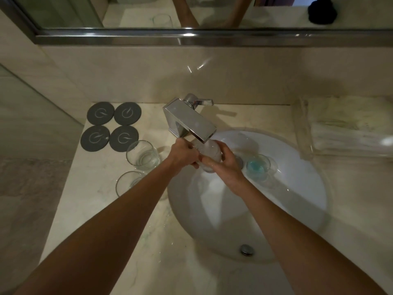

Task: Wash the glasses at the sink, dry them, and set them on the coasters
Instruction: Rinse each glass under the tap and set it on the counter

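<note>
Under the chrome faucet (pixel 191 120) I hold a clear glass (pixel 209 151) over the white sink (pixel 297 199). My left hand (pixel 184 154) grips its left side and my right hand (pixel 223 165) wraps its right side. Water runs into the glass. Another glass (pixel 258 167) with blue liquid lies in the basin to the right. Two clear glasses (pixel 143 155) (pixel 127 183) stand on the counter left of the sink; my left forearm partly hides the nearer one. Several dark round coasters (pixel 112 125) lie bare at the back left.
A folded pale towel (pixel 344 124) sits on a clear tray at the back right. A mirror with a metal frame (pixel 191 36) runs above the tiled backsplash. The drain overflow (pixel 246 249) is at the sink's near rim. A wall closes the left side.
</note>
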Motion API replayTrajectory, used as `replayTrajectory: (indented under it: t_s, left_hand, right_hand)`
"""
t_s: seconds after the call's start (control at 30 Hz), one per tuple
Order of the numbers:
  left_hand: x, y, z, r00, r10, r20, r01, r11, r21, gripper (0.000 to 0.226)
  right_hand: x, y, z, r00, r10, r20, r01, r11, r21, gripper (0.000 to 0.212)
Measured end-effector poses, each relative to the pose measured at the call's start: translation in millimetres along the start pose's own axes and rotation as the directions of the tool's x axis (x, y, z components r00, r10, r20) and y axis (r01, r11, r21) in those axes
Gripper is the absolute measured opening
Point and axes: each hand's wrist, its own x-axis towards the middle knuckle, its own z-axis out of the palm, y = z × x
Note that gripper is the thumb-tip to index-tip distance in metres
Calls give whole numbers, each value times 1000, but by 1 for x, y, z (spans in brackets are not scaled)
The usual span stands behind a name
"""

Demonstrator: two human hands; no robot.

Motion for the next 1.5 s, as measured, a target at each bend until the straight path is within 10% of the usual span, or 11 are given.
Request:
replayTrajectory:
  t_s: [0.4, 0.5, 0.63, 0.9, 1.17, 1.5]
  left_hand:
    - [-32, -21, 9, 922, -181, 342, 250, 954, -168, 22]
    - [-49, -26, 7, 874, -254, 414, 337, 931, -140, 45]
    - [-73, -34, 5, 840, -216, 497, 305, 947, -104, 30]
    - [-114, -23, -10, 842, -147, 520, 208, 976, -60, 23]
    - [-154, -39, -46, 894, -77, 441, 109, 993, -49, 25]
    - [-185, -98, -104, 956, -55, 289, 20, 992, 125, 44]
  right_hand:
    - [-21, 19, -13, 1000, -17, 14, 21, 959, -282, 63]
    - [-32, 14, -19, 983, 176, -47, -182, 951, -252, 48]
    - [-46, 3, -21, 844, 535, -37, -533, 828, -176, 90]
    - [-81, -22, -13, 799, 593, 100, -598, 802, 18, 74]
    - [-116, -34, 26, 928, 357, -108, -370, 842, -393, 95]
    - [-155, -32, 93, 977, 45, 210, 120, 696, -708, 83]
